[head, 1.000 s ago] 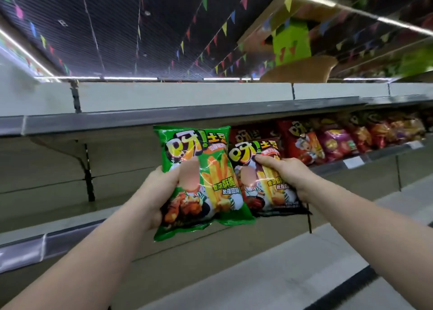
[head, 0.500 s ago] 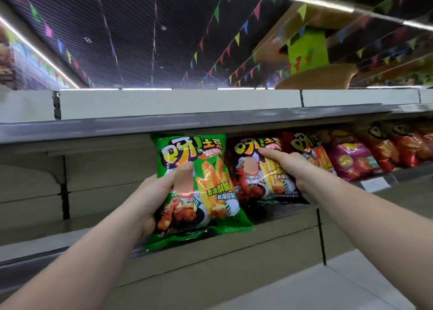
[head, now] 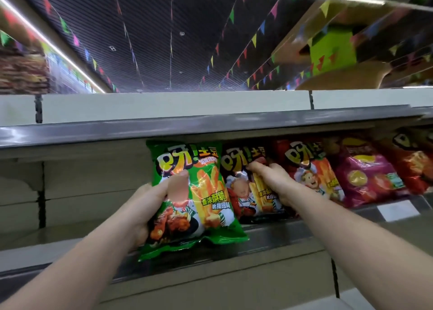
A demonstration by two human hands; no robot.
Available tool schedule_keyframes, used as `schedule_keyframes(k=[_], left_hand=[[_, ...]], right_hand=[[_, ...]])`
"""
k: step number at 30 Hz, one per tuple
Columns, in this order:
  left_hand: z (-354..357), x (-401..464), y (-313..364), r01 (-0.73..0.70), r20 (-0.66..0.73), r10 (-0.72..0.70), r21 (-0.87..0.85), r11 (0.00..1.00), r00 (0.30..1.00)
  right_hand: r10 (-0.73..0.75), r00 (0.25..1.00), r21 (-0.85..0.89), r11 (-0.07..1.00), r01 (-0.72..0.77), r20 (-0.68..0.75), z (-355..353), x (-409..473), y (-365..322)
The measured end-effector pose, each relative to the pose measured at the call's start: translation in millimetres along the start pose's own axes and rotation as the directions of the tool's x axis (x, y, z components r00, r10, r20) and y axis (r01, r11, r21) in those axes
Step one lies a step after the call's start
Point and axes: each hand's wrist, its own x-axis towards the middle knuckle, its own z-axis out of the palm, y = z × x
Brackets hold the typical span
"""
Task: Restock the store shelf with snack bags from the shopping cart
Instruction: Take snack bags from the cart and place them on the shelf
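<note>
Your left hand (head: 150, 206) grips the green fries bag (head: 194, 199) at the shelf (head: 281, 237) edge; right hand (head: 274, 180) pinches the dark fries bag (head: 246, 192), seated there. Light, crinkly, slippery film: hold the sides, don't crush.

Our left hand (head: 150, 206) shows only its thumb; the fingers are hidden behind the green snack bag (head: 194, 197). Our right hand (head: 271, 180) covers the middle of the dark bag (head: 243, 192). The bags at the right edge (head: 414, 159) are cut off and blurred, and the white shelf label (head: 398, 210) is unreadable.
</note>
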Motion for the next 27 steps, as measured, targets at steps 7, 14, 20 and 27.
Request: schedule_keyframes(k=[7, 14, 20, 27], left_hand=[[12.3, 0.5, -2.6, 0.003, -0.036, -0.004, -0.040, 0.999, 0.999], [9.3, 4.4, -1.4, -0.027, -0.015, 0.025, -0.098, 0.995, 1.000], [-16.4, 10.2, -0.7, 0.009, -0.067, -0.017, -0.109, 0.994, 0.998], [-56.5, 37.3, 1.5, 0.073, -0.038, -0.078, -0.127, 0.989, 0.996]], right_hand=[[-0.209, 0.968, -0.350, 0.925, 0.151, -0.136, -1.5, -3.0, 7.7], [-0.649, 0.760, -0.503, 0.665, 0.551, -0.025, 4.3, -41.9, -3.4], [-0.593, 0.774, -0.391, 0.673, 0.628, 0.221, 54.7, -64.7, -19.7], [-0.175, 0.936, -0.238, 0.938, 0.253, 0.305, 118.0, -35.6, -29.9]])
